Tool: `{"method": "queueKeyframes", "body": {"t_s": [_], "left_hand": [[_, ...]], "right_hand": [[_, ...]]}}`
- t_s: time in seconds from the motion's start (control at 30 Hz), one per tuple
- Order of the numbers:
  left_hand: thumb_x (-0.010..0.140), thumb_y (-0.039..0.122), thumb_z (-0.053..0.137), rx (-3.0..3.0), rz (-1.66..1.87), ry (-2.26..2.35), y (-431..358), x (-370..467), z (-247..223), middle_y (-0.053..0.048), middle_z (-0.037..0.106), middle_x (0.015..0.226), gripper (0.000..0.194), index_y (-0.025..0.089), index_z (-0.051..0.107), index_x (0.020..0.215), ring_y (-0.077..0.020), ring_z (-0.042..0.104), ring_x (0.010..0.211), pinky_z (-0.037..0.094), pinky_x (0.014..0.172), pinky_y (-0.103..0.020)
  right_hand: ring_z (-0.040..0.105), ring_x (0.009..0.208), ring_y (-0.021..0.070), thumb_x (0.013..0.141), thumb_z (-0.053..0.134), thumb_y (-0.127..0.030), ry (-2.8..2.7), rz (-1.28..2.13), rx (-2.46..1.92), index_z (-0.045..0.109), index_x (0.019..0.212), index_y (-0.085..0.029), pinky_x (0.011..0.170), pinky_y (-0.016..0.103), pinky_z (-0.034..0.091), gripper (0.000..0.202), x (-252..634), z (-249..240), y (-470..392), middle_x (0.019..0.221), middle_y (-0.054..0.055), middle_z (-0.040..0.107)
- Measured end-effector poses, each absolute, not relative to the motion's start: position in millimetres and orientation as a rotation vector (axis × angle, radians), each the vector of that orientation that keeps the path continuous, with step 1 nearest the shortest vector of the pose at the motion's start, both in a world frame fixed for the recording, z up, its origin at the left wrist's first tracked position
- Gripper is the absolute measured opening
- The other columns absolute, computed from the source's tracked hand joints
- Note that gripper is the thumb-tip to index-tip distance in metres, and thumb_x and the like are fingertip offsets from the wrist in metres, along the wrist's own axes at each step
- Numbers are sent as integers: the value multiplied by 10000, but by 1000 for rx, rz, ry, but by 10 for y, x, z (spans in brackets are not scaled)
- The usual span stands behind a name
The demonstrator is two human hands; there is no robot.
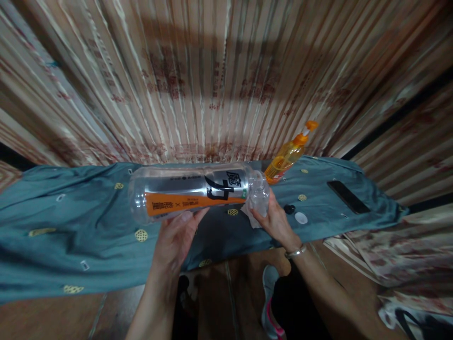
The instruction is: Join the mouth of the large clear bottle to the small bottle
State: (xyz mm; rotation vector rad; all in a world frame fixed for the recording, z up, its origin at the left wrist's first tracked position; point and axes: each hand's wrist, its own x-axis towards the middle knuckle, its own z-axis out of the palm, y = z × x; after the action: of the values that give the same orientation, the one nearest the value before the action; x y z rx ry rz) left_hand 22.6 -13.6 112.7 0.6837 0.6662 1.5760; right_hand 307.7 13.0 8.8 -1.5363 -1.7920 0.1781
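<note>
A large clear plastic bottle (191,186) with a silver and orange label lies sideways in the air, its neck to the right. My left hand (177,235) supports it from below, thumb along the label and the other fingers hidden beneath. At the bottle's neck, my right hand (276,218) is closed around a crumpled, whitish, translucent tissue (259,202) that touches the neck. Whether those fingers also grip the neck itself cannot be seen. Just beyond my right hand stands an orange pump bottle (286,158), partly filled with yellow-orange liquid.
A teal patterned cloth (102,245) covers the narrow surface. To the right lie a small black object (289,208), a white round disc (301,217) and a dark phone (348,196). A pleated, patterned curtain (212,85) hangs close behind. My shoe (270,295) shows below.
</note>
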Motion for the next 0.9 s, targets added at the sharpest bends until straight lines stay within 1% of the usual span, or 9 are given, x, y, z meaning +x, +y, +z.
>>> {"method": "queueKeyframes", "body": {"t_s": [0.07,0.13,0.2,0.3,0.47,0.67,0.77,0.9], "left_hand": [[645,348,982,665,1587,677,-137,214,1101,20,805,862,250,300,748,721,-345,729,1210,563,1104,-646],[630,351,996,653,1599,679,-136,209,1088,32,801,838,257,305,757,712,-316,764,1105,624,1027,-607],[609,347,1010,645,1603,667,-133,204,1083,40,802,828,269,308,764,710,-294,775,1045,658,971,-568],[601,346,1018,638,1596,653,-131,197,1075,42,803,821,280,312,782,748,-276,779,1007,676,934,-540],[642,325,994,643,1607,643,-137,204,1069,32,789,787,247,284,756,692,-275,775,1006,678,938,-538],[612,322,1008,624,1618,662,-142,207,1083,30,800,818,257,294,802,764,-278,772,1017,681,933,-532],[614,309,1008,614,1603,669,-140,184,1066,34,787,791,274,294,807,801,-276,770,1012,662,976,-567],[618,313,1002,619,1584,655,-136,167,1063,21,793,805,281,289,803,814,-314,756,1107,605,1052,-638]], "right_hand": [[621,1434,368,957,652,-534,-1789,168,-1527,307,1657,-172,1163,577,557,860,3072,90,127,1575,219,596],[606,1452,361,960,650,-530,-1798,163,-1514,311,1652,-172,1176,564,550,850,3069,90,127,1589,213,583],[596,1462,362,955,652,-536,-1804,163,-1511,310,1647,-158,1181,559,546,860,3069,85,132,1591,223,579],[588,1468,366,958,637,-553,-1799,163,-1518,303,1645,-152,1181,565,543,863,3072,68,141,1592,230,575],[603,1452,365,951,636,-580,-1790,172,-1530,285,1655,-184,1170,569,551,880,3073,55,144,1589,210,584],[605,1450,366,953,631,-554,-1785,168,-1518,289,1646,-154,1172,558,551,870,3062,72,140,1577,227,589],[612,1443,366,952,631,-547,-1791,158,-1515,306,1634,-144,1171,561,552,856,3067,67,143,1566,232,597],[611,1445,361,956,627,-548,-1799,145,-1519,302,1634,-172,1164,567,558,840,3078,52,145,1575,219,593]]}}
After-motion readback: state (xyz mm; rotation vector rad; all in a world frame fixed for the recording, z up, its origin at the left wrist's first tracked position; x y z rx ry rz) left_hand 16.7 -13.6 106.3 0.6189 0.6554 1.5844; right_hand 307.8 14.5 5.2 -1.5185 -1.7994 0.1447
